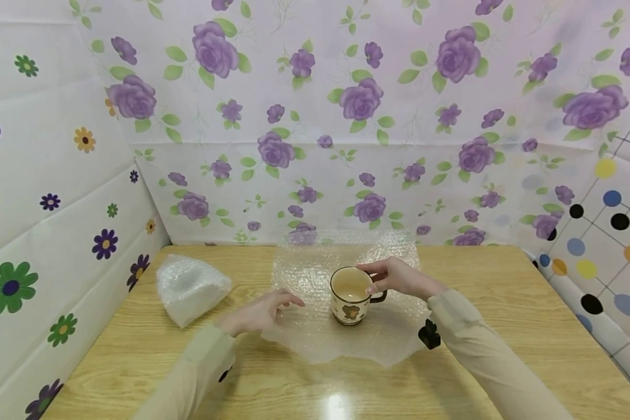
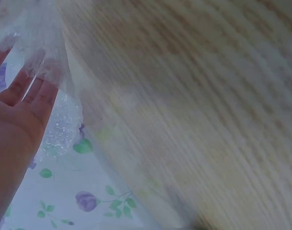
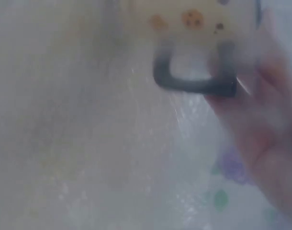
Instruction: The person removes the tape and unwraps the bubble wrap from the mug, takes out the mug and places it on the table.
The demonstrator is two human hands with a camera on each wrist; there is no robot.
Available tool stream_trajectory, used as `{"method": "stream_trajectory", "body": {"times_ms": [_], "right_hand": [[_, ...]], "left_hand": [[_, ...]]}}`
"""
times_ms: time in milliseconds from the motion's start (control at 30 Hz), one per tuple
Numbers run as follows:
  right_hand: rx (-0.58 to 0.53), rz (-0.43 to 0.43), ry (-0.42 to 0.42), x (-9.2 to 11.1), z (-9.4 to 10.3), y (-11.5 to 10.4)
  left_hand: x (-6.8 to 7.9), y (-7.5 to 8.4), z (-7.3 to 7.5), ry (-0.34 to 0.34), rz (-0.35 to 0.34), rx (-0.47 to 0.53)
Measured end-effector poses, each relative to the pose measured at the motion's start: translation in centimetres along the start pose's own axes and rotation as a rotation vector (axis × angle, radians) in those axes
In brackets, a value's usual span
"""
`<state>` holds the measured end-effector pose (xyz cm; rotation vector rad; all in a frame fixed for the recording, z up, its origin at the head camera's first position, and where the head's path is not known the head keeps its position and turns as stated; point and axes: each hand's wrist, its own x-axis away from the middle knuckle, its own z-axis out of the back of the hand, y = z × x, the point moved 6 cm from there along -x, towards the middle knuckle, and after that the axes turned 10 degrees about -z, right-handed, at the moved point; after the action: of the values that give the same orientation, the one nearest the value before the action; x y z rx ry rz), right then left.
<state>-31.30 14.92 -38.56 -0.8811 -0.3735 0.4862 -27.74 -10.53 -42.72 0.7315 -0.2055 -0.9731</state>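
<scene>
A cream mug [image 1: 350, 303] with a dark rim, a brown bear picture and a dark handle stands upright on a sheet of bubble wrap [image 1: 304, 268]. My right hand [image 1: 401, 276] pinches its rim on the handle side, thumb and fingers at the top edge. In the hazy right wrist view, the mug's handle [image 3: 194, 87] shows beside the right hand [image 3: 261, 115]. To the left of the mug, my left hand [image 1: 262, 310] is at the sheet's left edge. The left wrist view shows the left hand [image 2: 21, 110] with extended fingers, their tips partly covered by see-through wrap [image 2: 52, 62].
A bundle wrapped in bubble wrap [image 1: 189, 288] lies at the left of the wooden table [image 1: 472, 274]. A wall covering with purple roses [image 1: 362, 99] rises behind the table. Patterned sheets border the left and right sides.
</scene>
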Motion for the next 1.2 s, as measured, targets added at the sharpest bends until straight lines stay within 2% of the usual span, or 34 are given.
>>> {"method": "stream_trajectory", "body": {"times_ms": [167,367,567,700,933,1200], "right_hand": [[0.005,-0.001,0.000,0.0,0.0,0.0],[-0.002,-0.008,0.001,0.1,-0.1,-0.1],[-0.009,-0.009,-0.004,0.0,-0.2,-0.3],[0.000,-0.018,-0.004,0.1,-0.2,-0.2],[0.020,-0.019,0.006,0.3,-0.2,0.0],[-0.019,0.007,0.005,0.4,-0.2,0.3]], "left_hand": [[0.5,-0.7,-0.2,0.024,0.009,0.025],[0.8,-1.2,-0.2,0.047,-0.035,0.022],[0.9,-1.4,-0.1,0.060,-0.040,0.034],[0.9,-1.5,-0.2,0.063,-0.027,0.002],[0.6,-1.7,-0.5,0.049,0.013,-0.109],[0.4,-1.9,-0.7,0.041,0.032,-0.135]]}}
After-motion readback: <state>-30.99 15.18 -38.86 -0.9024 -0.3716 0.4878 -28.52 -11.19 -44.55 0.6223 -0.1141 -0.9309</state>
